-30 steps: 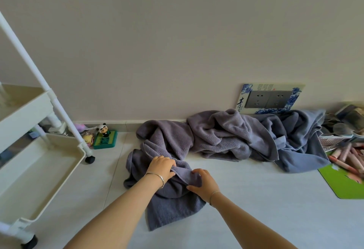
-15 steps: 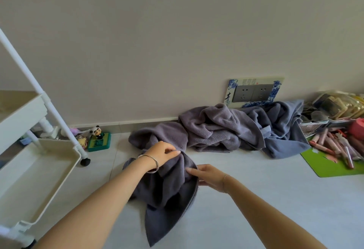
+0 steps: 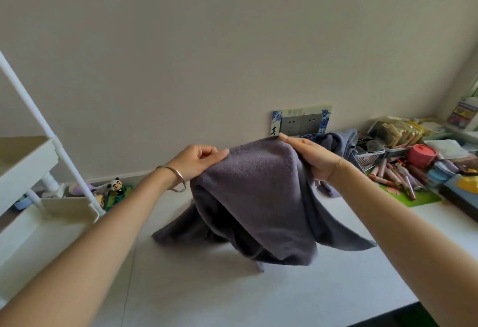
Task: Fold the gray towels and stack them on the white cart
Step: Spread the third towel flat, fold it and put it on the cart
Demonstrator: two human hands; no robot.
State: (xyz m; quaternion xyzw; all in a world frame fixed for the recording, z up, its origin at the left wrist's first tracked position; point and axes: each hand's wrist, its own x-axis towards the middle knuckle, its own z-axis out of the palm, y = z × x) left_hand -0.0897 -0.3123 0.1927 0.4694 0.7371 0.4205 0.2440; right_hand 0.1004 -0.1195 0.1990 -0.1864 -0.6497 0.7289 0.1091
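Observation:
A dark gray towel (image 3: pixel 258 197) hangs in the air in front of me, its lower corners drooping toward the white surface. My left hand (image 3: pixel 199 161) pinches its top edge on the left. On the right, my right hand (image 3: pixel 307 154) holds the top edge, fingers laid along the cloth and thumb hidden behind it. Behind the raised towel, part of another gray towel (image 3: pixel 338 143) shows by the wall; the others in the pile are hidden. The white cart (image 3: pixel 28 161) stands at the far left with its trays showing.
A wall socket plate (image 3: pixel 301 121) sits behind the towel. Pens, a red cup (image 3: pixel 421 154), baskets and a green mat (image 3: pixel 419 198) crowd the right side. Small panda figures (image 3: pixel 117 187) stand by the cart's leg. The white surface's front edge runs at lower right.
Both hands have lifted the towel off the surface and spread apart along its top edge. The view has tilted up, and the raised towel now hides most of the pile.

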